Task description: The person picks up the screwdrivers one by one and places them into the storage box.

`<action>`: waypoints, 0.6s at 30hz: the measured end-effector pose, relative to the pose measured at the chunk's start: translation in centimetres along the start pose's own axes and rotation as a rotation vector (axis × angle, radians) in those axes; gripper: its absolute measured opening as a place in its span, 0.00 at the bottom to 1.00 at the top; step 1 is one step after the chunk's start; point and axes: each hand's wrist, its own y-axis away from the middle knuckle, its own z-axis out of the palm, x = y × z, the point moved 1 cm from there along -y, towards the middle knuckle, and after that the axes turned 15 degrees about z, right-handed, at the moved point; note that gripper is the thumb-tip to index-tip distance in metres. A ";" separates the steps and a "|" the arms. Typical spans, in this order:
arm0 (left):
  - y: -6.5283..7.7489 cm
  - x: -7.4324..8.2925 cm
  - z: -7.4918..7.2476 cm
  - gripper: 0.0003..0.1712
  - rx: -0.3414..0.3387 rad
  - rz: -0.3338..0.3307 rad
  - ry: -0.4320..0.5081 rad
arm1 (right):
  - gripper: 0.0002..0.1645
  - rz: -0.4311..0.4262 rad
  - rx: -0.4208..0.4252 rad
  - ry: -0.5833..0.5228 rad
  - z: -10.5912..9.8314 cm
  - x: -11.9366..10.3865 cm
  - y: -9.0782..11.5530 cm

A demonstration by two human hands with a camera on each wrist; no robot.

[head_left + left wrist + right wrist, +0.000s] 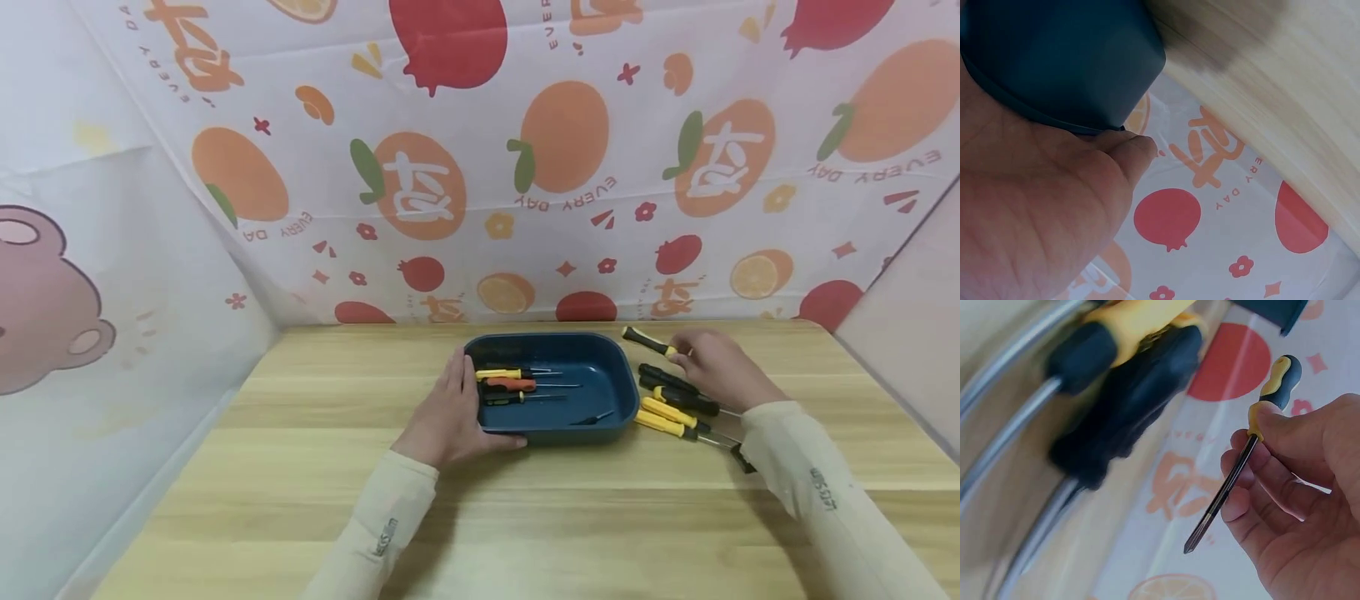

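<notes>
Ngl I could see that yellow-and-black-handled metal screwdriver (pixel 643 338) near the worktop's (pixel 300 467) back edge twisting loose, since the right hand (pixel 716 368) just pinches it by the handle's shank end. The cream sleeve (pixel 783 454) might snag the loose yellow-handled and black-handled screwdrivers (pixel 662 422) too. Left hand's (pixel 448 417) spread wide, fingers and thumb against the dark blue round-cornered tray (pixel 570 437).
</notes>
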 end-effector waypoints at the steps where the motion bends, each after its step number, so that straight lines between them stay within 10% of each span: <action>1: 0.0 0.0 -0.1 0.83 -0.004 -0.002 -0.004 | 0.06 -0.007 0.001 -0.001 0.0 -0.5 0.0; 18: 0.0 -0.4 -0.2 0.83 -0.003 0.004 0.012 | 0.10 -0.131 -0.049 -0.022 1.5 -7.2 -1.1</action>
